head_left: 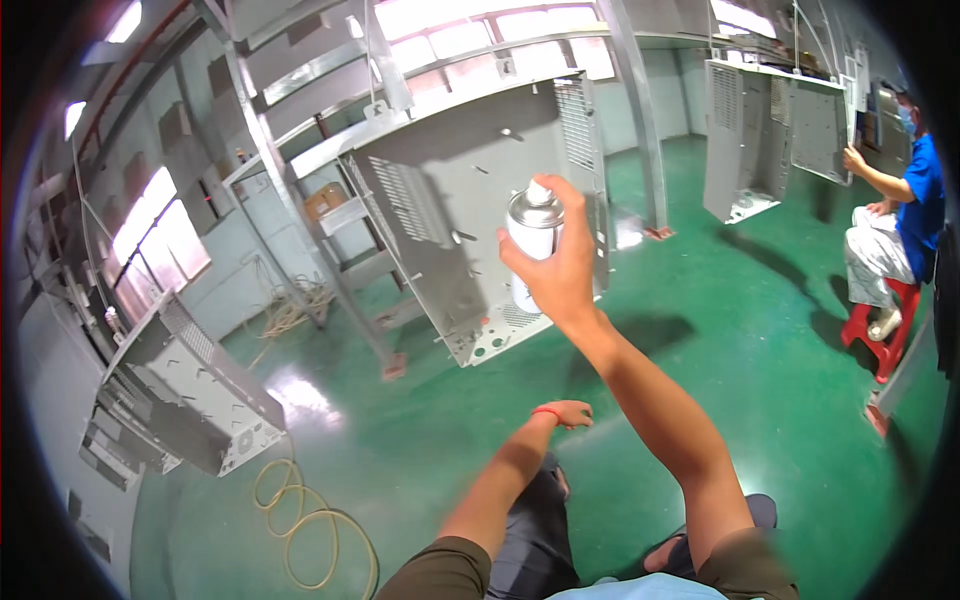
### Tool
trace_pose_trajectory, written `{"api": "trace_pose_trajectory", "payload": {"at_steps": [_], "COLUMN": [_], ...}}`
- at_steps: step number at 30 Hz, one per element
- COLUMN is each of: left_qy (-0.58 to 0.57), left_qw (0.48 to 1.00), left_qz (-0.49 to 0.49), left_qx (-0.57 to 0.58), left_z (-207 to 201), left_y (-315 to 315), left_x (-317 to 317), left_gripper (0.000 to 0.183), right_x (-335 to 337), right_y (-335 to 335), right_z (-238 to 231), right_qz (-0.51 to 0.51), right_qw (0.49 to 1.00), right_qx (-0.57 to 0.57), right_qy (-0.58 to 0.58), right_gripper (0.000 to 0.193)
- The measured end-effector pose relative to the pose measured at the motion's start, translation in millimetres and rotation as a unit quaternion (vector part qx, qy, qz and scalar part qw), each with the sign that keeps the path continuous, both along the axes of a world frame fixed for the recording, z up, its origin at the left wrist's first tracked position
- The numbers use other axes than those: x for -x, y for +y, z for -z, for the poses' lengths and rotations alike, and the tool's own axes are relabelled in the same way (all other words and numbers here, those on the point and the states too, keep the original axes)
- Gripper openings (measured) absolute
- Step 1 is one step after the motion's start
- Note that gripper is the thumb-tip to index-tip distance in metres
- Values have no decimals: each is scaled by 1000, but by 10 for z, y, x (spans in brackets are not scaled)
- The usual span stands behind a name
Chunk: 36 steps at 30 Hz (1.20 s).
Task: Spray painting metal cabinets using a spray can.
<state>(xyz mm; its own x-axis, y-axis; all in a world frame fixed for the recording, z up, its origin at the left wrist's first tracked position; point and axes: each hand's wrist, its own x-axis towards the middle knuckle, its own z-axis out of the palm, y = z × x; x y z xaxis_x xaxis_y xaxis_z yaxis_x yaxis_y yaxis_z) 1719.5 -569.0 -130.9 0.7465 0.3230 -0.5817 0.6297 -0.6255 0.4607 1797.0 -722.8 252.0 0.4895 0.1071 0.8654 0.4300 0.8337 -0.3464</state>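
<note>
My right hand [562,262] is raised in front of me, wrapped round a white spray can [531,246]. Its index finger rests on the white nozzle at the top of the can. Behind the can hangs a large grey sheet-metal cabinet shell [470,170], with slotted vents, small studs and round holes along its bottom panel. The can overlaps the shell in view, and I cannot tell the gap between them. Lower down, over my knee, my left hand [572,414] wears a red wristband. Nothing shows in its partly spread fingers.
More grey metal shells [215,400] hang at the left, and another shell [770,130] hangs at the right. Beside that one, a person in blue [922,195] sits on a red stool [884,335]. A yellowish hose [330,515] lies coiled on the green floor. Steel posts [640,120] stand around.
</note>
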Motion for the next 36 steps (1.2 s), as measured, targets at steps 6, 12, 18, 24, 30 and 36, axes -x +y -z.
{"api": "trace_pose_trajectory", "payload": {"at_steps": [6,12,18,24,30,36], "left_qy": [-1,13,12,33,63,121], "left_qw": [1000,999,999,995,990,986], "left_qz": [-12,-30,-33,-47,-102,-101], "left_qx": [24,31,39,76,78,48], "left_z": [14,-9,-34,40,11,19], "left_y": [28,-8,14,194,487,387], "left_x": [-278,-508,-766,-1002,-1077,-1268], "left_gripper": [52,51,51,50,47,47], "right_x": [513,673,115,-1116,-2337,-3046], "right_y": [145,164,239,-334,-1238,-1680], "right_z": [-160,-443,-56,934,1899,2170], "right_qz": [-254,-226,-252,-92,-110,-169], "right_qw": [966,972,968,984,939,851], "right_qx": [-24,-46,6,141,310,220], "right_qy": [-40,-43,7,-63,100,446], "right_gripper": [76,70,72,79,76,78]}}
